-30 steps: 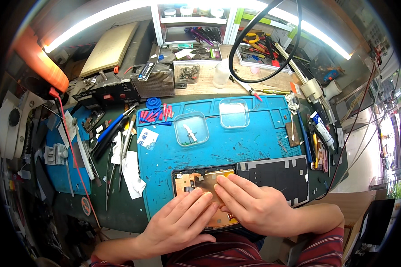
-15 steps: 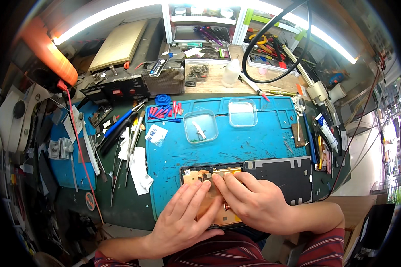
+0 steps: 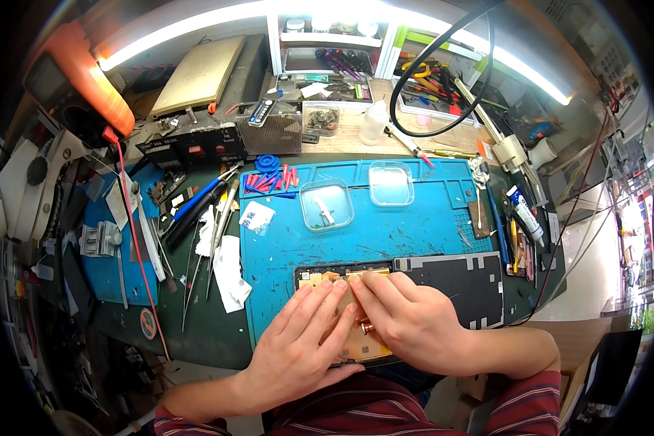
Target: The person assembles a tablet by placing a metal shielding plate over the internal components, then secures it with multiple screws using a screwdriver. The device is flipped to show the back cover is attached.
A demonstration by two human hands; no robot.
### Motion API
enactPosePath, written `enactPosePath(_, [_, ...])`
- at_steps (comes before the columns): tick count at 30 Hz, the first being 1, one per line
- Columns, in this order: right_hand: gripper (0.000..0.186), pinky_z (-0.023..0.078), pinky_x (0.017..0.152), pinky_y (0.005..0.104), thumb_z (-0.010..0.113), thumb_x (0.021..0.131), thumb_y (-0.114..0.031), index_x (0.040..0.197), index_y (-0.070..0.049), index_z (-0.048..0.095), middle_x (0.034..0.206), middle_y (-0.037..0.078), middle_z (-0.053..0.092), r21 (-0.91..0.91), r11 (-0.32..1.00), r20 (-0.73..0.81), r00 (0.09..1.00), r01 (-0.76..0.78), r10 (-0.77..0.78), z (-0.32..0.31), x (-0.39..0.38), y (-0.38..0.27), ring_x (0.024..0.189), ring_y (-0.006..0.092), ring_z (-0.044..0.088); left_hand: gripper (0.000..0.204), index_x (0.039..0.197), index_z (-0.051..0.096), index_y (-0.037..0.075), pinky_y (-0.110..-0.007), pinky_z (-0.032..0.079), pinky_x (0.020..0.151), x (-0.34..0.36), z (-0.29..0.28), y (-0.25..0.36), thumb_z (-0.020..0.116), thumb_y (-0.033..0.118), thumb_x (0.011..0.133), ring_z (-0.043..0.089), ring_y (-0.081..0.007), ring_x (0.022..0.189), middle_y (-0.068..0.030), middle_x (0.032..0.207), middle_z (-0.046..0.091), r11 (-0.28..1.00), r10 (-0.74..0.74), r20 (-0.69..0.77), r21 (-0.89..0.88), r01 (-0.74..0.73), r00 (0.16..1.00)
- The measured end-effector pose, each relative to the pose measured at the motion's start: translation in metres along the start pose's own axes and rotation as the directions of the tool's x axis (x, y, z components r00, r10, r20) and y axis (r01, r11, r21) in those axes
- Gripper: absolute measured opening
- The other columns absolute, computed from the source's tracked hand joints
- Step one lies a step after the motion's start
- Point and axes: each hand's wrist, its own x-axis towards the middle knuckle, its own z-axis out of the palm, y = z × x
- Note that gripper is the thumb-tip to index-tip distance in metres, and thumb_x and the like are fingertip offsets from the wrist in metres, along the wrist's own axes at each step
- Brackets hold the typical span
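Note:
An opened flat electronic device with a black frame and copper-coloured inside (image 3: 356,349) lies at the front edge of the blue mat. Its black half or panel (image 3: 450,291), with grey patches along the edges, extends to the right. My left hand (image 3: 298,338) rests over the copper side, fingers stretched out and fingertips near its upper part. Beside it, my right hand (image 3: 414,316) has its fingers pressed together, tips down on the device close to the left fingertips. Whatever is under those tips is hidden. A small round metal part (image 3: 367,328) shows between the hands.
Two clear square dishes (image 3: 327,206) stand on the blue mat (image 3: 283,240), one holding small pieces. Pink and blue tips (image 3: 269,180) lie behind. Tweezers, blue-handled tools (image 3: 196,200) and white tissue (image 3: 230,276) are left; a glue tube (image 3: 525,214) is right. A black cable (image 3: 394,102) arches overhead.
The view has shifted slightly. Both hands stay at the device; my left fingers have moved a little up, and my right fingertips keep pressing near the same spot.

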Motion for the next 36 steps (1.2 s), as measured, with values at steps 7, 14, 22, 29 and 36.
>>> enactPosePath(7, [0.053,0.054,0.06,0.025,0.069,0.081,-0.017,0.128,0.008,0.068,0.123,0.013,0.068,-0.01,1.0,0.034,0.999,0.02,-0.019,-0.002,-0.002,-0.002,0.102,0.018,0.066,0.09,0.145,0.062,0.004,-0.06,0.036,0.123,-0.001,-0.004,-0.007,0.084,0.061,0.079,0.046,-0.0419,0.146,-0.0228,0.158,0.049,0.998,0.023,0.015,-0.064,-0.022,1.0])
enactPosePath(14, [0.05,0.057,0.066,0.0267,0.071,0.082,-0.015,0.128,0.007,0.069,0.125,0.015,0.07,0.016,1.0,0.029,0.999,0.019,-0.02,-0.008,-0.006,-0.004,0.106,0.0208,0.067,0.084,0.144,0.067,0.017,-0.062,0.025,0.127,-0.002,-0.023,-0.021,0.08,0.067,0.078,0.045,-0.0336,0.146,-0.0091,0.152,0.055,0.997,0.05,0.069,-0.068,-0.045,0.996])
enactPosePath(22, [0.021,0.059,0.071,0.0333,0.07,0.101,-0.02,0.113,-0.003,0.073,0.107,0.01,0.074,0.605,0.764,-0.103,0.929,-0.224,0.354,-0.048,0.018,0.038,0.094,0.0237,0.07,0.074,0.134,0.07,0.015,-0.058,0.031,0.125,0.003,-0.016,-0.008,0.079,0.064,0.08,0.052,-0.0291,0.134,-0.0063,0.139,0.06,0.996,0.076,-0.033,0.051,-0.075,0.997])
enactPosePath(29, [0.042,0.046,0.056,0.0228,0.052,0.115,-0.041,0.104,-0.005,0.068,0.089,0.006,0.073,0.947,0.115,0.169,0.769,-0.3,0.617,-0.041,0.026,0.121,0.075,0.0083,0.063,0.066,0.127,0.073,0.011,-0.055,0.037,0.122,0.01,-0.005,0.001,0.08,0.059,0.081,0.053,-0.0294,0.131,-0.0079,0.132,0.061,0.991,0.072,-0.128,0.12,-0.057,0.989])
enactPosePath(36, [0.053,0.063,0.066,0.0284,0.073,0.102,-0.009,0.145,0.004,0.045,0.106,0.015,0.076,0.957,0.225,0.027,0.829,-0.183,0.559,-0.005,0.06,0.08,0.092,0.0204,0.079,0.068,0.123,0.072,0.004,-0.051,0.037,0.121,0.003,0.004,0.016,0.078,0.058,0.083,0.052,-0.0286,0.129,-0.0093,0.13,0.06,0.986,0.017,-0.167,0.168,0.011,0.986])
